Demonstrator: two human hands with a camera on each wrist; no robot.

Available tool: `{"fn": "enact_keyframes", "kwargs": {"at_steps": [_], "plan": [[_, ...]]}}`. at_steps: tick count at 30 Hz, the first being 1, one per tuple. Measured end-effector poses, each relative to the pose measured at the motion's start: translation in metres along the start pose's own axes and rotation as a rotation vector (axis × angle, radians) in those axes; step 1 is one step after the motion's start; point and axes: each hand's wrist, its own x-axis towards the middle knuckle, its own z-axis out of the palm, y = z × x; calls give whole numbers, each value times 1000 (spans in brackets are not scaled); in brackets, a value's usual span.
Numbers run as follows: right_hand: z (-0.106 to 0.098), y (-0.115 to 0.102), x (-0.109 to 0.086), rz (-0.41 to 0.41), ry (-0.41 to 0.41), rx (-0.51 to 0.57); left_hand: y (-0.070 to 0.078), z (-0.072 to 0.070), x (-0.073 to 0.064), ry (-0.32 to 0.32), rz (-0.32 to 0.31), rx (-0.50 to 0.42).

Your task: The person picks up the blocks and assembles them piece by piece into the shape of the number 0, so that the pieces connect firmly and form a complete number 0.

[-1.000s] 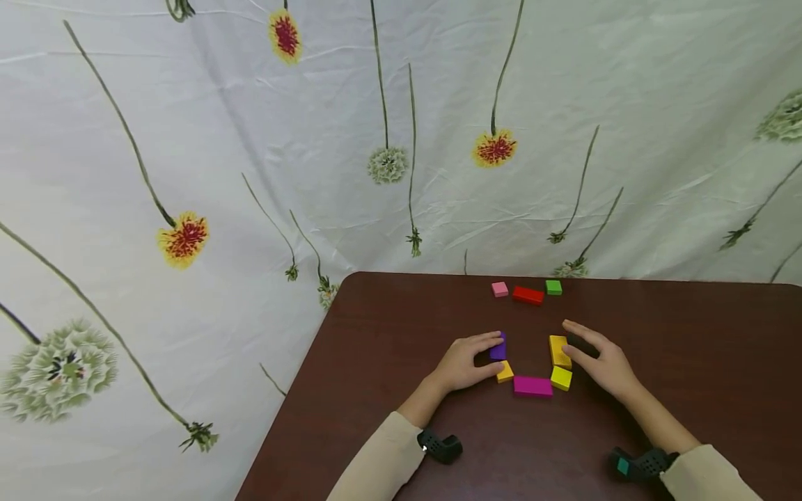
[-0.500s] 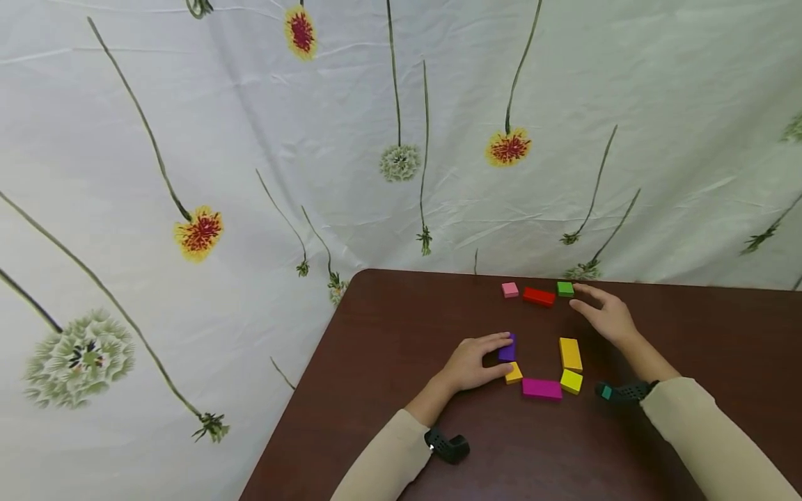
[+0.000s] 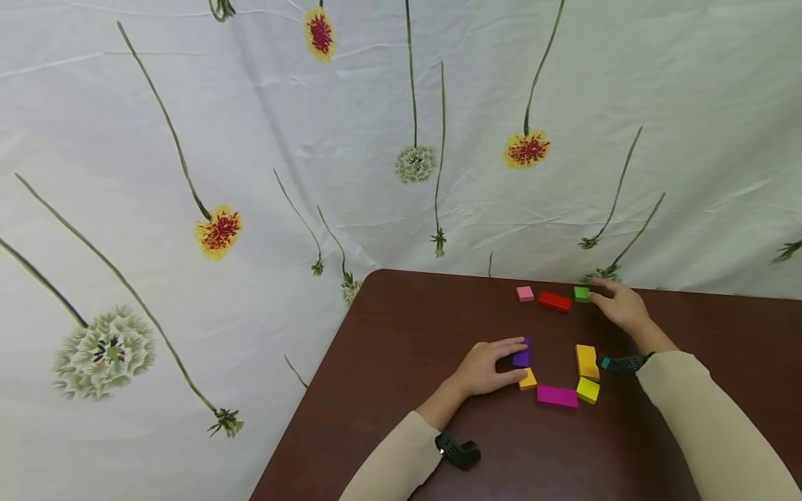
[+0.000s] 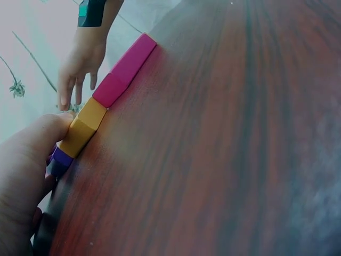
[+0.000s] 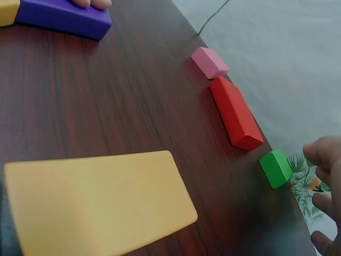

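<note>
My left hand rests with its fingertips on the purple block and its thumb on the small orange block. In the left wrist view that thumb presses the near end of the orange block. My right hand reaches to the far side of the table, thumb and fingers spread just right of the green block. The right wrist view shows a gap between its fingers and the green block.
A magenta block, a yellow block and a longer amber block continue the U-shaped row. Pink and red blocks lie near the far edge of the brown table. A flowered cloth hangs behind.
My right hand has moved from beside the amber block forward to the green block. The left hand stays on the purple and orange blocks. The head view has turned slightly left.
</note>
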Motion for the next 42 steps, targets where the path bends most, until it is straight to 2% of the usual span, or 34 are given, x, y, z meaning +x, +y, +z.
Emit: {"fn": "enact_keyframes", "kwargs": {"at_steps": [10, 20, 29, 36, 42], "plan": [[-4, 7, 8, -33, -108, -145, 2, 0, 0, -4, -5, -4], [-2, 4, 7, -21, -136, -160, 2, 3, 0, 3, 7, -7], [6, 5, 5, -87, 8, -187, 1, 4, 0, 26, 15, 2], [11, 4, 2, -52, 73, -170, -2, 3, -1, 15, 7, 11], [15, 11, -4, -55, 160, -122, -4, 4, 0, 9, -6, 16]]}}
